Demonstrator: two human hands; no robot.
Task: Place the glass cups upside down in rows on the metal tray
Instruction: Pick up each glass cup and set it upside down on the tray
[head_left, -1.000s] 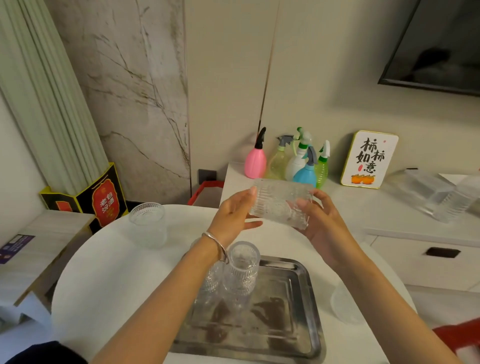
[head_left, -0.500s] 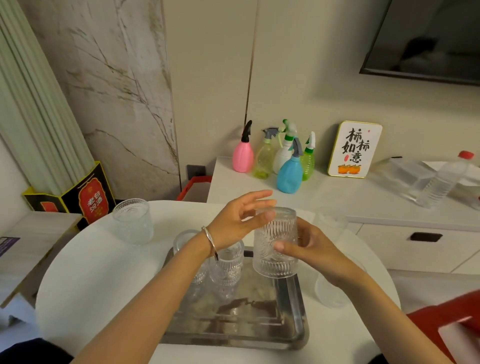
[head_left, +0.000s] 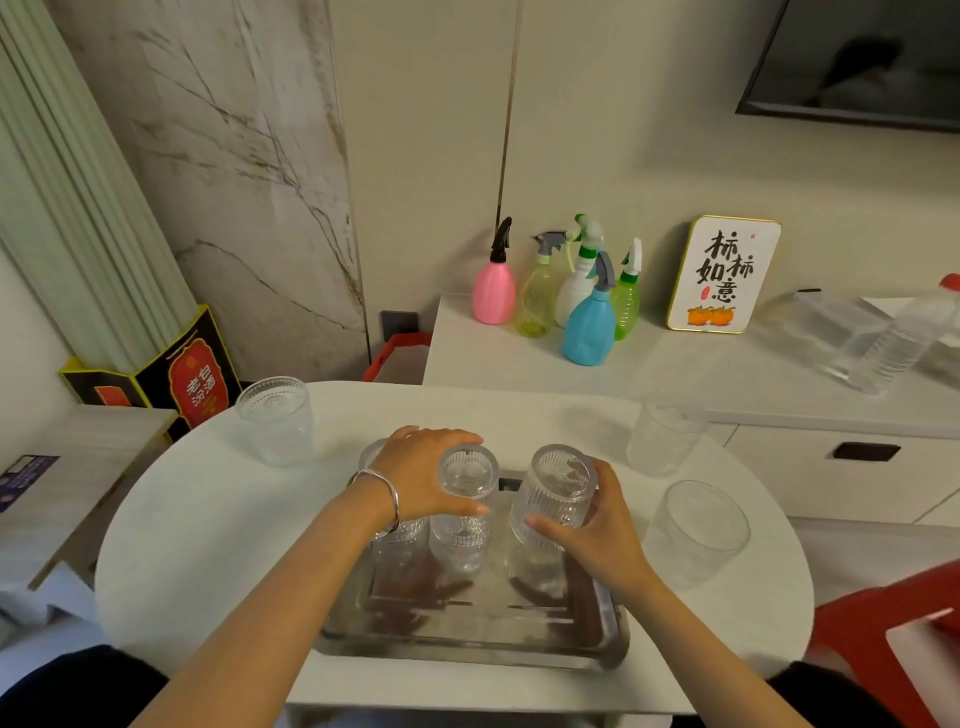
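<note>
Left hand cups inverted ribbed clear glass cup; right hand clasps tilted second ribbed glass cup beside it, over rectangular metal tray.

One view only, from camera on person's head. Looks forward and down from above near edge of round white table. Very close: both arms reach in from bottom, left hand and right hand in middle of picture. Metal tray sits low in middle. Top half looks farther off: wall, side counter with spray bottles at right. Wide lens bends edges. No second view to share with.
</note>
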